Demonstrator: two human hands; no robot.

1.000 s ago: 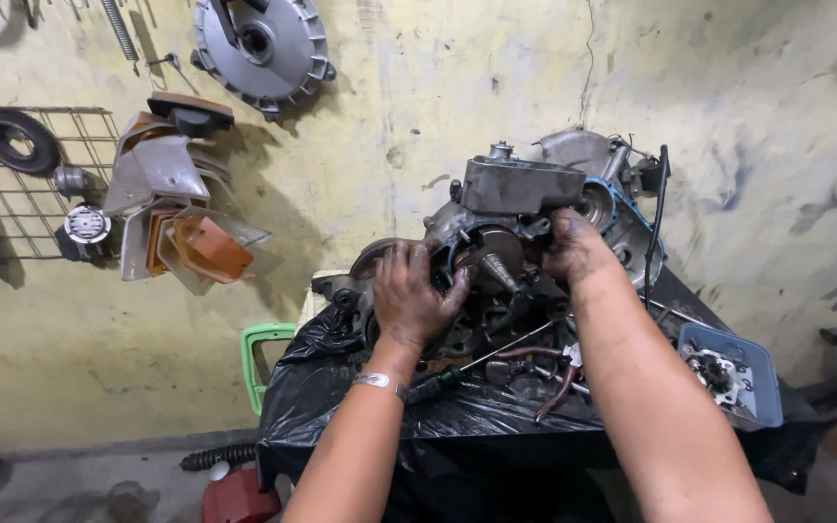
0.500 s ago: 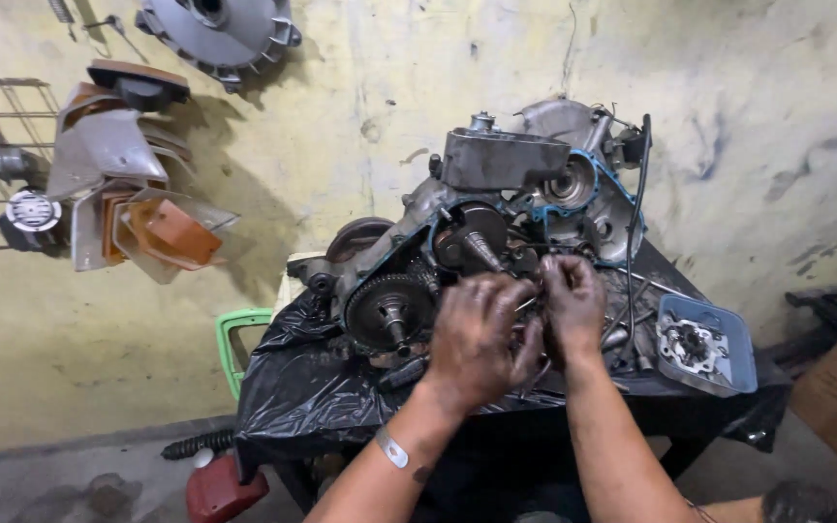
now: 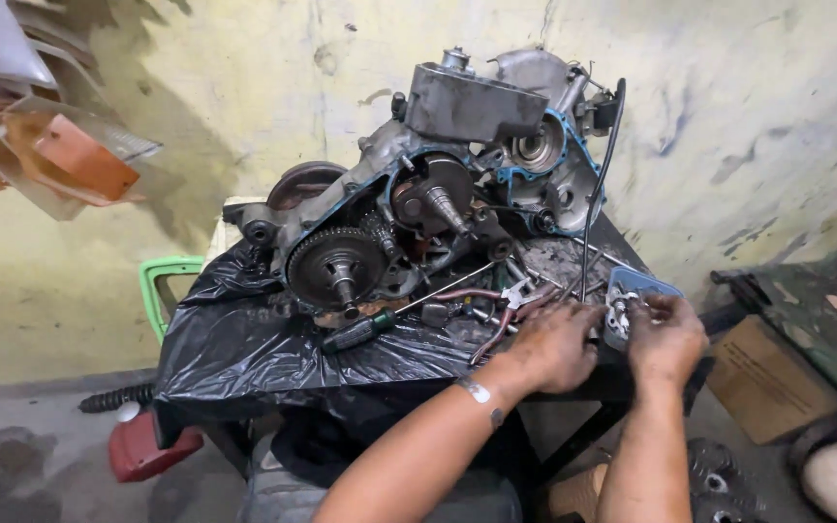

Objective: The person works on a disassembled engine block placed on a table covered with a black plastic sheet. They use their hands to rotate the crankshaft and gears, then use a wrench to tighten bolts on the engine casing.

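Observation:
A greasy, opened motorcycle engine with a toothed gear stands on a table wrapped in black plastic. Both my hands are at the table's right front corner. My left hand lies knuckles-up beside red-handled pliers, with its fingertips curled out of sight. My right hand reaches into a blue tray and pinches a small silver metal part at the tray's near edge. A green-and-black-handled screwdriver lies in front of the gear.
A black cable hangs down the engine's right side. Orange and clear plastic covers hang on the yellow wall at left. On the floor are a green frame, a red part and a cardboard box.
My hands have moved right, from the parts in front of the engine to the blue tray at the table's corner. The view has swung closer and to the right.

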